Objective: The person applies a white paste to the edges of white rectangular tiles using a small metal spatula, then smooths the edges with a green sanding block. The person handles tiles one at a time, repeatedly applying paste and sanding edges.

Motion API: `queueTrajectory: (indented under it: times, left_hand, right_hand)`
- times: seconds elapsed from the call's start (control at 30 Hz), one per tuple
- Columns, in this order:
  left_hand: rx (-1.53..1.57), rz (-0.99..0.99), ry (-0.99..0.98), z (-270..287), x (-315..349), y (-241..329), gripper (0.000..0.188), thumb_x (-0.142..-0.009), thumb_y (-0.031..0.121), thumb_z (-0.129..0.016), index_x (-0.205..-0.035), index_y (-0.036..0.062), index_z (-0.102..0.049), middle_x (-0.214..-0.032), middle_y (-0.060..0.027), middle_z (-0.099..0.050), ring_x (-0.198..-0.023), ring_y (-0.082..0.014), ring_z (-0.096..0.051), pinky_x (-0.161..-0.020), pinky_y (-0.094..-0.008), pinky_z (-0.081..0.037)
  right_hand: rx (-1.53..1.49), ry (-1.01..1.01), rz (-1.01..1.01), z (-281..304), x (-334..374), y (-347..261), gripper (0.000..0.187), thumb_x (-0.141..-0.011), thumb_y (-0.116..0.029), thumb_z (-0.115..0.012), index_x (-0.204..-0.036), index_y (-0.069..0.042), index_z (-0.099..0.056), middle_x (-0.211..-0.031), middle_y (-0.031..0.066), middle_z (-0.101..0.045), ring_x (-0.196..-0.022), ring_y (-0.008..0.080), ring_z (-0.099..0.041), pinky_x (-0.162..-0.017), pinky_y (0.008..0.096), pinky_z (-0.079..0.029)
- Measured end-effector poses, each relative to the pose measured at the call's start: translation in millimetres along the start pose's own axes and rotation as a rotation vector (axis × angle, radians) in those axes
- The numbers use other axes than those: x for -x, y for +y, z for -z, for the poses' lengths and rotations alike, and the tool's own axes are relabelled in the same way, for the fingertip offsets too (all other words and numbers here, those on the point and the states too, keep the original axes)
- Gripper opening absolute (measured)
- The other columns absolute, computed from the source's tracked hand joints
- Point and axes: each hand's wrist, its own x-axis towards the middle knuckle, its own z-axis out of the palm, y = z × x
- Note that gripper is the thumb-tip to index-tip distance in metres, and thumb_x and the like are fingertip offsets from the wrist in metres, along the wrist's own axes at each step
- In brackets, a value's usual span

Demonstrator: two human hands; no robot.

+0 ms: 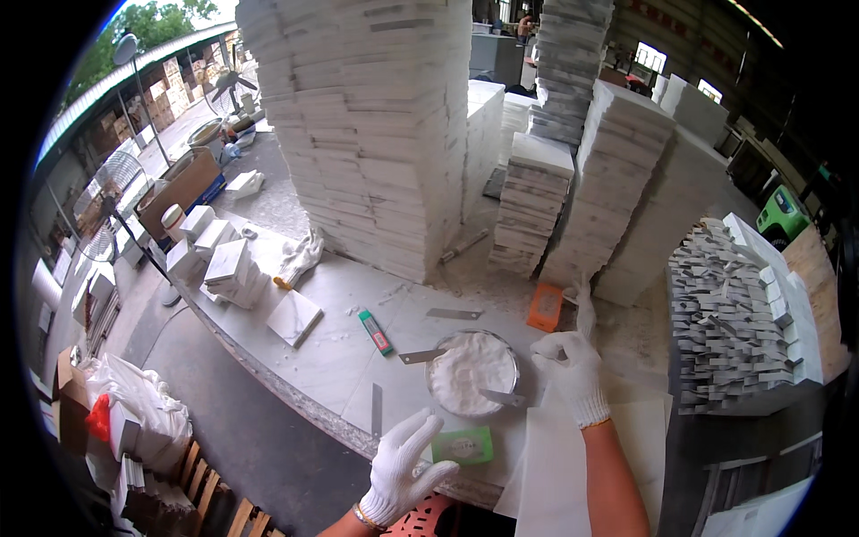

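My left hand (407, 470), in a white knit glove, is held over the table's near edge with fingers stretched and nothing in it. Just right of it lies a green box (463, 445). My right hand (573, 371), gloved too, has its fingers curled in toward the thumb; anything pinched there is too small to make out. Between and beyond the hands stands a round metal bowl (517, 374) of white paste (472, 369). One flat metal blade (422, 356) rests across its left rim, another (503, 396) at its right. More blades lie beside (377, 410) and beyond (454, 313) the bowl.
An orange box (544, 307) and a green-and-red box (376, 333) lie on the white table (344, 380). A white tile (294, 319) and stacked blocks (231, 268) sit left. Tall stone stacks (358, 134) rise behind. Pale sheets (555, 474) lie under my right forearm.
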Motion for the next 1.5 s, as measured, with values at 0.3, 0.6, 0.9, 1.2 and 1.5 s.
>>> queueTrajectory:
  times: [0.3, 0.6, 0.9, 1.2, 1.5]
  left_hand:
    - [0.429, 0.04, -0.211, -45, -53, 39, 0.075, -0.085, 0.028, -0.08, -0.147, -0.0001, -0.047, -0.149, -0.0233, -0.048, -0.137, -0.0352, -0.049, -0.112, -0.0405, -0.041]
    - [0.954, 0.649, -0.321, -29, -30, 35, 0.058, -0.092, 0.017, -0.075, -0.143, -0.001, -0.054, -0.127, -0.0109, -0.068, -0.11, -0.0151, -0.063, -0.097, -0.0295, -0.05]
    - [0.512, 0.447, -0.323, -19, -25, 48, 0.055, -0.088, 0.014, -0.077, -0.138, -0.0003, -0.058, -0.118, -0.0091, -0.07, -0.104, -0.0108, -0.065, -0.092, -0.0272, -0.053]
    - [0.531, 0.454, -0.334, -3, -7, 41, 0.055, -0.088, 0.024, -0.078, -0.136, 0.0029, -0.061, -0.121, -0.0109, -0.07, -0.107, -0.0162, -0.067, -0.096, -0.0298, -0.052]
    - [0.558, 0.087, -0.231, 24, 11, 57, 0.054, -0.084, 0.024, -0.082, -0.132, 0.0068, -0.064, -0.141, -0.0167, -0.058, -0.122, -0.0291, -0.063, -0.099, -0.0343, -0.052]
  right_hand:
    - [0.224, -0.08, 0.433, 27, 78, -83, 0.02, -0.075, -0.01, -0.08, -0.093, -0.013, -0.071, -0.086, 0.0052, -0.067, -0.08, 0.0256, -0.067, -0.071, 0.0359, -0.055]
    - [0.235, -0.171, 0.25, 67, 49, -55, 0.028, -0.083, -0.024, -0.08, -0.103, -0.006, -0.072, -0.099, 0.0121, -0.07, -0.082, 0.0259, -0.069, -0.075, 0.0346, -0.056]
    - [0.748, 0.212, -0.259, 41, -72, 29, 0.055, -0.086, -0.054, -0.067, -0.103, -0.002, -0.067, -0.094, 0.0197, -0.068, -0.094, 0.0348, -0.069, -0.081, 0.045, -0.055]
    - [0.188, 0.146, -0.245, 87, -54, 51, 0.02, -0.091, -0.022, -0.062, -0.086, -0.003, -0.059, -0.078, 0.0103, -0.065, -0.067, 0.0214, -0.06, -0.063, 0.0351, -0.048]
    - [-0.559, -0.14, -0.421, 84, 88, -82, 0.014, -0.089, -0.014, -0.056, -0.09, -0.001, -0.061, -0.073, 0.0029, -0.059, -0.063, 0.0094, -0.055, -0.058, 0.0238, -0.042]
